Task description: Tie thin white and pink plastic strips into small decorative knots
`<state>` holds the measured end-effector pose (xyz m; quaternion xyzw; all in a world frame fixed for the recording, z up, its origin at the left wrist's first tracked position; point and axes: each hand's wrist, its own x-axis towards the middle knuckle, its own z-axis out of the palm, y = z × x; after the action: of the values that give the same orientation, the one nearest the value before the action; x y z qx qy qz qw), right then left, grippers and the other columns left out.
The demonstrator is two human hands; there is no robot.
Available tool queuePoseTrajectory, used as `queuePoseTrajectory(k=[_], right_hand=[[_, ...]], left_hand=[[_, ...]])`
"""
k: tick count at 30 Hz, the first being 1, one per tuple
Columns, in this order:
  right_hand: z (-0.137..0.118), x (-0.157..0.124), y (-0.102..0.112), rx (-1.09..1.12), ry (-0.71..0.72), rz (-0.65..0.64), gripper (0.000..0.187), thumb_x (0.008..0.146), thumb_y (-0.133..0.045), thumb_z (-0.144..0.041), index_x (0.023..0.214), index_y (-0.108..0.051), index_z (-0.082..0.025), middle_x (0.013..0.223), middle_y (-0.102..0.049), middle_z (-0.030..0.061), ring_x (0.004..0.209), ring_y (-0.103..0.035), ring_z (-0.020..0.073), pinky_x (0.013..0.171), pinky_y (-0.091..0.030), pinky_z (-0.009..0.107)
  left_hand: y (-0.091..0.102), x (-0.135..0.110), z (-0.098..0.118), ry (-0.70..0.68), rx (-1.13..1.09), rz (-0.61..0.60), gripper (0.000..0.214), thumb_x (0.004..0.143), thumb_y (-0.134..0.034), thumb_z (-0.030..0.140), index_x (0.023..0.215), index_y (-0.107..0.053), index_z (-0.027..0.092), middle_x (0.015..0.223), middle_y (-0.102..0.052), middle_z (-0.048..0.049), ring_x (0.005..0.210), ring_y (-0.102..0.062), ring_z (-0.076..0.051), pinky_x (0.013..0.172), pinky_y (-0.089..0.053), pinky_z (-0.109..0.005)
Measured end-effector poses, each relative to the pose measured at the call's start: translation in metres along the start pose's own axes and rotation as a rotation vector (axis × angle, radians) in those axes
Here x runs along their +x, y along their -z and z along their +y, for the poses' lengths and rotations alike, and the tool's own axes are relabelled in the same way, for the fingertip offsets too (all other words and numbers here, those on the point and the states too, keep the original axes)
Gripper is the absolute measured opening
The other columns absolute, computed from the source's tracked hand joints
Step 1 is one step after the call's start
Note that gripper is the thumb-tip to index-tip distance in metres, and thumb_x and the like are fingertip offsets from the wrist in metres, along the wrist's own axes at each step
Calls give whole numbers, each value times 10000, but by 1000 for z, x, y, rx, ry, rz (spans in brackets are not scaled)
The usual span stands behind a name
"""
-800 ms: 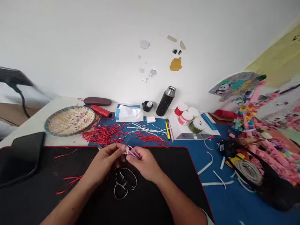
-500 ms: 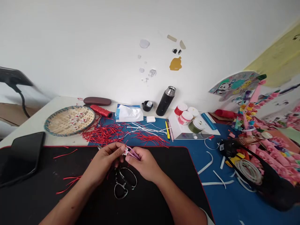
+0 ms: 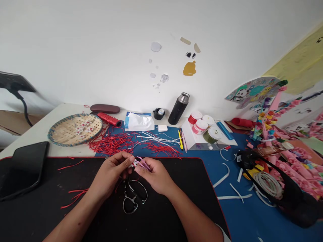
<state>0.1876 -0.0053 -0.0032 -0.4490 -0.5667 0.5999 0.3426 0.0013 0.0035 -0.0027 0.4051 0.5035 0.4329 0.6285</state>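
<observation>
While pinching a red-and-white ornament point(image 3: 134, 163) in left hand point(image 3: 111, 173), pinches a purple strip point(image 3: 144, 164) in right hand point(image 3: 156, 175), with scissors point(image 3: 133, 199) below the fingers.

I'm getting bright, soft, fairly even light on the white wall point(image 3: 113, 60); I can't place its source. Small glints catch the steel neck of the flask point(image 3: 178, 109) near centre. The black mat point(image 3: 161, 223) at six o'clock swallows detail. Wide-lens stretch smears the black bag point(image 3: 300, 205) around four o'clock, and the small white-and-red piece point(image 3: 133, 163) toward seven reads soft to me.
</observation>
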Motion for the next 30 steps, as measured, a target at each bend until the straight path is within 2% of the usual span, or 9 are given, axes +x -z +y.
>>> queuePoseTrajectory(k=[6, 12, 21, 26, 30], right_hand=[[-1, -1, -2, 11, -17, -4, 309, 924, -694, -474, 881, -630, -174, 751, -513, -33, 676, -402, 131, 630, -323, 266], [2, 0, -2, -66, -20, 3, 294, 922, -692, -431, 799, -577, -189, 716, -454, -51, 659, -371, 126, 607, -296, 269], [1, -1, -2, -56, -16, 18, 271, 919, -674, -415, 800, -589, -187, 701, -456, -57, 651, -371, 122, 603, -294, 265], [1, -2, -3, -58, -2, 30, 249, 922, -680, -395, 808, -601, -187, 710, -488, -52, 657, -398, 123, 613, -315, 262], [2, -2, -3, -54, 9, 40, 246, 926, -680, -391, 808, -604, -190, 707, -502, -52, 651, -409, 121, 610, -320, 257]], left_hand=[[-2, -1, -1, -26, 39, 33, 423, 759, -865, 597, 828, -717, 207, 609, -644, 36, 495, -499, -108, 470, -387, -202], [-8, -5, 1, -65, 140, 81, 432, 745, -851, 610, 835, -738, 203, 644, -636, 31, 510, -473, -115, 460, -375, -212], [-6, -4, -1, -117, 236, 134, 419, 766, -820, 621, 769, -719, 214, 595, -649, 21, 519, -530, -146, 482, -407, -229], [-5, -5, -2, -177, 323, 175, 381, 789, -801, 600, 784, -741, 224, 675, -704, -3, 590, -596, -178, 535, -466, -252], [-6, -6, -2, -172, 342, 166, 400, 796, -786, 622, 796, -742, 225, 710, -721, -14, 599, -606, -183, 531, -477, -255]])
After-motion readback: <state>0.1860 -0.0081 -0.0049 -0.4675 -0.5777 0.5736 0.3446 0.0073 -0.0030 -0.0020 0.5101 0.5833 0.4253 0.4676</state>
